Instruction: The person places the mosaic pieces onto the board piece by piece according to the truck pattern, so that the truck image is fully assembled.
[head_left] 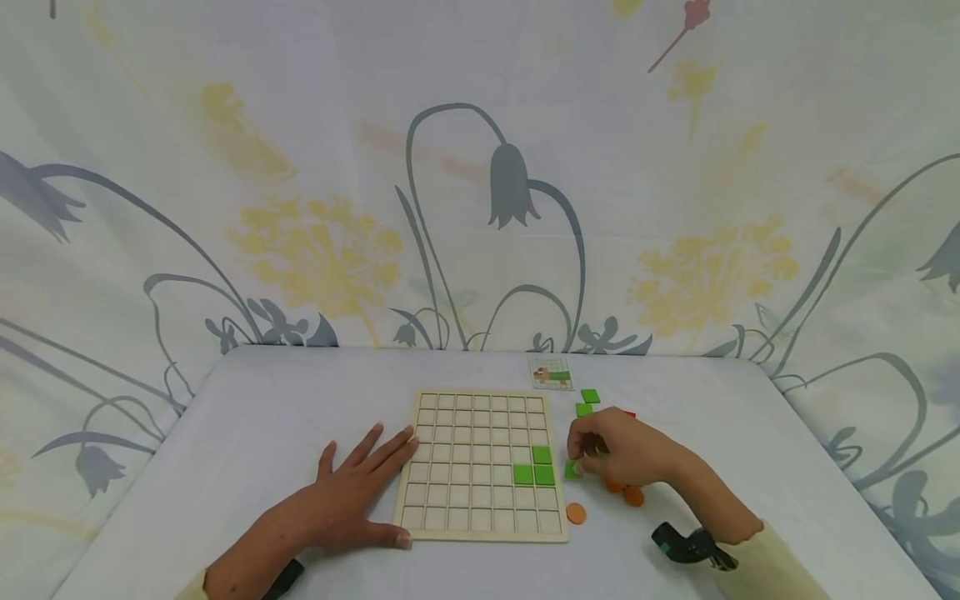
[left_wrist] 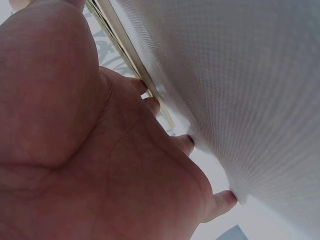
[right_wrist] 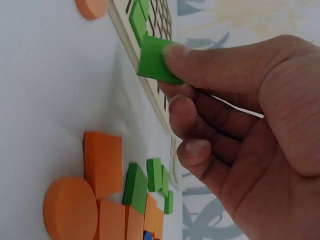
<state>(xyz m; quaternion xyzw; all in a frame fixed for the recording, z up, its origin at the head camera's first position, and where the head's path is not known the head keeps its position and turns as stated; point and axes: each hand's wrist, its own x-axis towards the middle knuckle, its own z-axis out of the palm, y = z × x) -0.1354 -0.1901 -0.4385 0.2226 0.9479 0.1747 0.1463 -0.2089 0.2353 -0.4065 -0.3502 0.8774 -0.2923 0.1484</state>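
A pale wooden grid board (head_left: 468, 475) lies flat on the table, with three green squares (head_left: 543, 475) set in cells toward its right side. My left hand (head_left: 352, 492) spreads its fingers along the board's left edge; in the left wrist view the fingertips (left_wrist: 227, 198) rest on the white cloth and by the board's side. Just off the board's right edge, my right hand (head_left: 622, 446) pinches a green square tile (right_wrist: 154, 60) between thumb and fingers. The tile is raised above the cloth in the right wrist view.
Orange pieces (right_wrist: 70, 207), square and round, lie beside and below the right hand with green tiles (right_wrist: 154, 174) and a blue bit. One orange disc (head_left: 576, 513) is near the board's lower right corner. A picture card (head_left: 551, 374) lies behind the board. Patterned fabric hangs at the back.
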